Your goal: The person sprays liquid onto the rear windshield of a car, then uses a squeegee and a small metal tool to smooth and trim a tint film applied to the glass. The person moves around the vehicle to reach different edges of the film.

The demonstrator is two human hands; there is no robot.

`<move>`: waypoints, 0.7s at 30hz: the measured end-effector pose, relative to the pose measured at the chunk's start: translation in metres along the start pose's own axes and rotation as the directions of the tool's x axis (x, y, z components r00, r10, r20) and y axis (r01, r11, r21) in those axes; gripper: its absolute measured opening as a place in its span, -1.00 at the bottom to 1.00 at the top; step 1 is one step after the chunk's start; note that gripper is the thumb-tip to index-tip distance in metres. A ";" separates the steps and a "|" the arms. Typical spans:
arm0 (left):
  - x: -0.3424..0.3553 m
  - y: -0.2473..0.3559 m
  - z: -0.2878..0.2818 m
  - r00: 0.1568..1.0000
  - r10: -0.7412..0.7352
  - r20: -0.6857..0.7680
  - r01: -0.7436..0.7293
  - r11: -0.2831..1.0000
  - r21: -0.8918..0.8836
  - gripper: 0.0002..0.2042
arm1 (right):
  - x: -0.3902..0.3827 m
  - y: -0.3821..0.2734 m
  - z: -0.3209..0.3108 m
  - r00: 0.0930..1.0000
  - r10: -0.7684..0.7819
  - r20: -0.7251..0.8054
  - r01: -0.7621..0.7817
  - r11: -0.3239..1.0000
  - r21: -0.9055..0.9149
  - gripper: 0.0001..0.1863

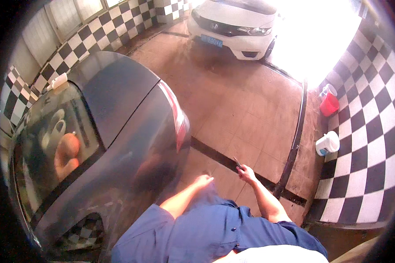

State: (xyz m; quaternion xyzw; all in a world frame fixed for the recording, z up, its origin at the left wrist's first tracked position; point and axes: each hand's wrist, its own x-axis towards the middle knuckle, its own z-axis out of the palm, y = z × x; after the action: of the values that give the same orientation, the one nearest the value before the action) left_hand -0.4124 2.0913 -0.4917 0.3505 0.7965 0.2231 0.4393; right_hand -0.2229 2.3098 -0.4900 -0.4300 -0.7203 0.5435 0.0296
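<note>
My right hand (247,174) is closed around a slim dark tool (238,163) that points forward, away from me. It is too small and blurred to name. My left hand (201,181) is closed, with something tiny and pale at its fingertips that I cannot make out. Both hands are held in front of my dark blue clothing, a short way apart. The rear corner of a dark grey car (136,144) is nearest to my left hand, with its red and white tail light (176,115) just beyond. Neither hand visibly touches the car.
A white bottle (58,81) lies at the top edge of the car's rear window. Ahead, a white car (232,28) faces me. A white bucket (327,143) and red bucket (329,105) stand by the checkered wall (360,153). Dark channels (224,158) cross the tiled floor.
</note>
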 end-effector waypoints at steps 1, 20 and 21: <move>0.039 -0.005 -0.007 1.000 0.013 0.002 -0.013 1.000 -0.005 -0.53 | 0.022 -0.053 0.004 0.992 -0.073 0.102 0.072 0.997 0.015 -0.73; 0.471 0.116 -0.270 0.958 -0.187 -0.220 0.164 0.979 -0.118 -0.58 | 0.331 0.049 -0.302 0.624 0.779 -0.059 -0.781 0.625 0.000 -0.74; 0.466 0.088 -0.278 0.936 -0.255 -0.244 0.219 0.962 -0.166 -0.57 | 0.388 0.039 -0.299 0.644 0.765 -0.012 -0.765 0.643 -0.039 -0.73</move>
State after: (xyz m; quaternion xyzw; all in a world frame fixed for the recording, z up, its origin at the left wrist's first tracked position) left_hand -0.7903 2.4874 -0.5435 0.1883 0.8672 0.2667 0.3761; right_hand -0.2916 2.7904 -0.5647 -0.6926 -0.4826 0.4918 -0.2134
